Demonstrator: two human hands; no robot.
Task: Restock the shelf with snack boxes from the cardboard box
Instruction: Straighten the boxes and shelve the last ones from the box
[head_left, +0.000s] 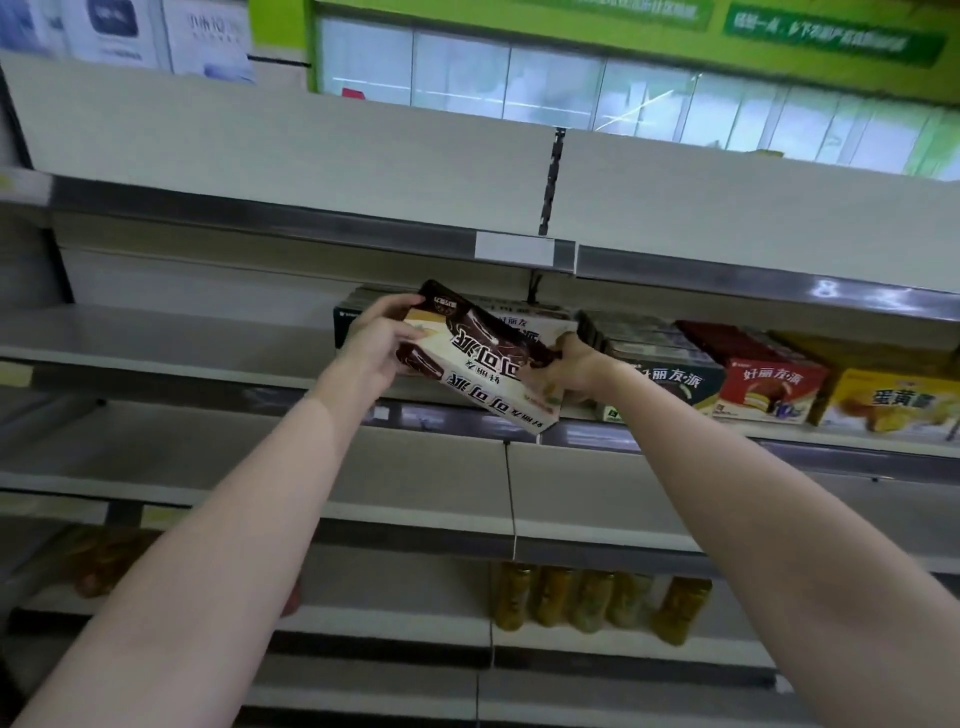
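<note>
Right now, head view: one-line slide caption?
Both hands, left and right, hold a tilted snack box at the shelf beside stocked boxes.

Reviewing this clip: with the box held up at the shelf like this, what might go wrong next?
1. The snack box is tilted and gripped only at its ends by the left hand and right hand; it may slip.
2. Its print faces upside down, so it may be shelved the wrong way.
3. Pushing it in could knock the dark box beside it.
</note>
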